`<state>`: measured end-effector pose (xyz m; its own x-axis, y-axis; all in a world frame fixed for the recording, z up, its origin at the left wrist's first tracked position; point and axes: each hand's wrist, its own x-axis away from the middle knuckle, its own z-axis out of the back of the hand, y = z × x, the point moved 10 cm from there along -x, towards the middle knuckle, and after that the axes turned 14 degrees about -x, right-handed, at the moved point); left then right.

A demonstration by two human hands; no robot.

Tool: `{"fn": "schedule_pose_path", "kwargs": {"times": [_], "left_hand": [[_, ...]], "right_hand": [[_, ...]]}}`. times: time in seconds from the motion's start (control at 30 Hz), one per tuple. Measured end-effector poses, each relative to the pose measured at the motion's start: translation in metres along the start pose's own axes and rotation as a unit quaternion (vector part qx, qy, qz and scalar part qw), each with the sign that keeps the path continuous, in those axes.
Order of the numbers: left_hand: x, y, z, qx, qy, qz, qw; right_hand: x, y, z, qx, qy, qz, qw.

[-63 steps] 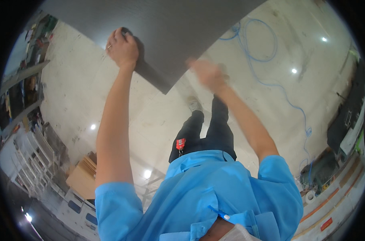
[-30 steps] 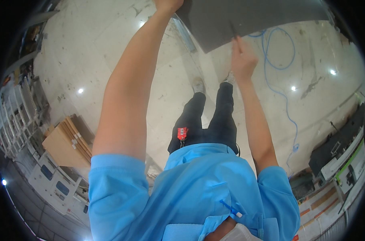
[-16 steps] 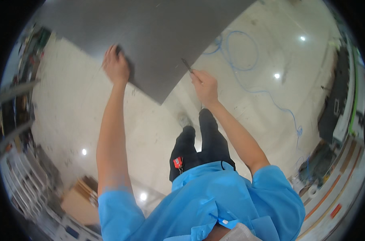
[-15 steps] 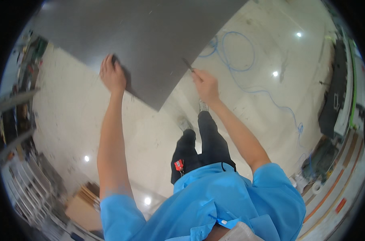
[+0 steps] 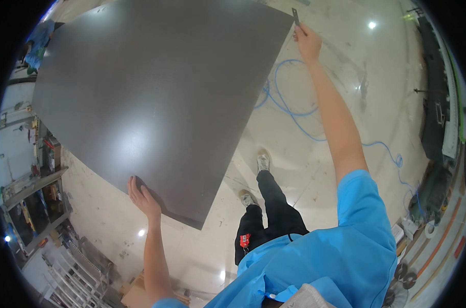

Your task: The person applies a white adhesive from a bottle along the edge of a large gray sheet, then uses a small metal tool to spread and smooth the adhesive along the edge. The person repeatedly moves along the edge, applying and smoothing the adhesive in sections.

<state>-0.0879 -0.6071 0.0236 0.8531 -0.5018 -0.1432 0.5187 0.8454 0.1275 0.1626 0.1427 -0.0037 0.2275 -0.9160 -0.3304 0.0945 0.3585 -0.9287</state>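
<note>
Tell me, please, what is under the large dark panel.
Around the near corner of the panel, pale floor shows, and a blue hose meets its right edge in this view. Whatever supports or lies directly beneath the panel is covered.

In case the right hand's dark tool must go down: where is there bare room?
The dark panel looks bare between the left hand and right hand. Floor also lies open between the right forearm, the blue hose and the long black object at right. Crowded: lower left, by the white rack.

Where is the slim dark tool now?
The slim dark tool is near the head view's top, right of centre, in the right hand, at a corner of the dark panel.
</note>
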Motion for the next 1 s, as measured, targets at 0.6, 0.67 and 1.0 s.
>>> {"fn": "schedule_pose_path", "kwargs": {"times": [0.6, 0.67, 1.0], "left_hand": [[-0.029, 0.004, -0.013, -0.066, -0.014, 0.08, 0.995], [-0.067, 0.022, -0.026, -0.088, -0.009, 0.122, 0.989], [-0.226, 0.198, -0.069, -0.102, -0.018, 0.002, 0.995]], "right_hand": [[0.083, -0.012, -0.025, -0.046, -0.198, 0.072, 0.976], [0.13, -0.044, -0.03, -0.085, -0.209, 0.147, 0.963], [0.272, -0.123, -0.061, 0.026, -0.398, 0.169, 0.901]]}}
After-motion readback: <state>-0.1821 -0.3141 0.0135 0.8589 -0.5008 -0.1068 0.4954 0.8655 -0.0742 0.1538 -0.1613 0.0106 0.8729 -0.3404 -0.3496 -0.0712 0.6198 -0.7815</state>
